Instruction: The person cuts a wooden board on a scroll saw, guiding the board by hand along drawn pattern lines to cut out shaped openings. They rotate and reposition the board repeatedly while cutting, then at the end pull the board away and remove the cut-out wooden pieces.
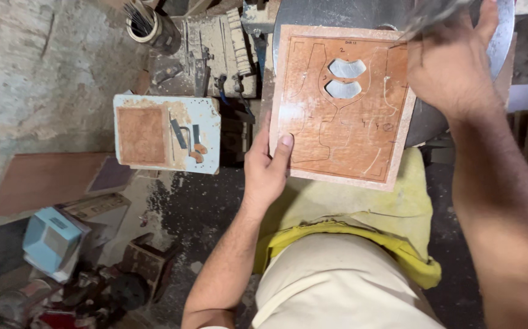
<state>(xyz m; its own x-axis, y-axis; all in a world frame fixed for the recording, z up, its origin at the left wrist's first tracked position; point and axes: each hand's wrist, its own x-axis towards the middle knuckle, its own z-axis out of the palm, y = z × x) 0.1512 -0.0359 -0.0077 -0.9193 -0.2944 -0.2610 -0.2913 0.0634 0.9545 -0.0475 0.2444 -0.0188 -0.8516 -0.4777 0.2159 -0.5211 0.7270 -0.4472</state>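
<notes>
A small, dusty woodworking workshop.
It is shown by the sawdust-covered floor, scattered wood offcuts, a dust-caked machine and a marked, cut-out wooden board.

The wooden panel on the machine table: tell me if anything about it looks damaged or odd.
The reddish wooden panel has two curved pieces already cut out near its top middle, leaving holes that show the grey table beneath. Pencilled outlines cover the rest. It sits slightly askew, its lower edge overhanging the table, with the left hand on its left edge and the right hand at its top right.
</notes>
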